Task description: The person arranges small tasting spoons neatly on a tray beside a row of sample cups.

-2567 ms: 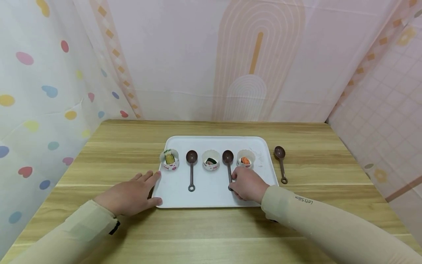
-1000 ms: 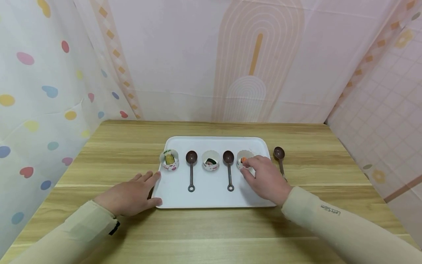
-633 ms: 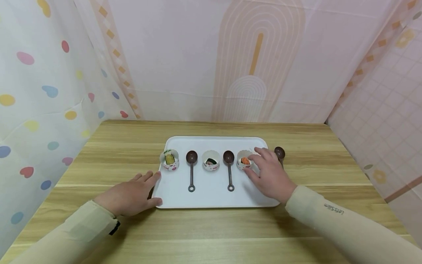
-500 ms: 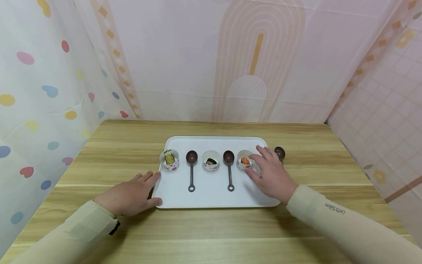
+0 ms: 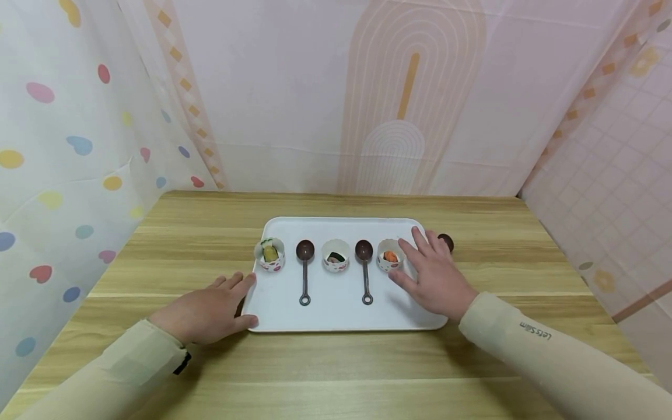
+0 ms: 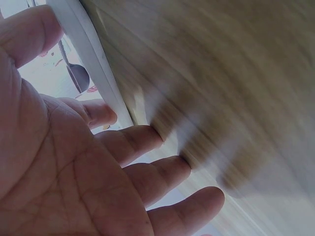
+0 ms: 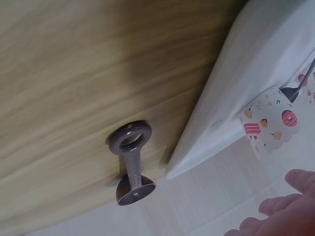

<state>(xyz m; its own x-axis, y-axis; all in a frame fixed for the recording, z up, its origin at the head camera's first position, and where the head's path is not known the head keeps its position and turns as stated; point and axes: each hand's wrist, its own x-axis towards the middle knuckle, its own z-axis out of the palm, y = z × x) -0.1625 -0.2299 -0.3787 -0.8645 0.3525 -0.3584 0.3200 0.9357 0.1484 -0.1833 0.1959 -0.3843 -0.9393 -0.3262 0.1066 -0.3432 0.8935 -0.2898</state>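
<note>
My left hand (image 5: 207, 309) rests with its fingertips and thumb against the left edge of the white tray (image 5: 336, 319); the left wrist view shows its fingers loosely extended. Spread fingers mark my right hand (image 5: 440, 279), which hovers over the tray's right side holding nothing. Closest to it is a paper cup (image 5: 389, 266) with an orange, sushi-like piece (image 5: 390, 255). The middle paper cup (image 5: 336, 266) contains a dark green and pink piece. A yellowish piece with green lies in the left paper cup (image 5: 271, 266). Between the cups lie two brown measuring spoons, one left (image 5: 305, 251) and one right (image 5: 364, 251).
Another brown measuring spoon (image 7: 132, 167) lies on the wooden table (image 5: 336, 373), right of the tray; in the head view my right hand hides most of its handle. Patterned curtains (image 5: 294, 105) hang behind and at both sides.
My right hand first held the right spoon's handle on the tray, then had its fingers in the right cup. It has since drawn back rightward, fingers spreading. The left hand stays still.
</note>
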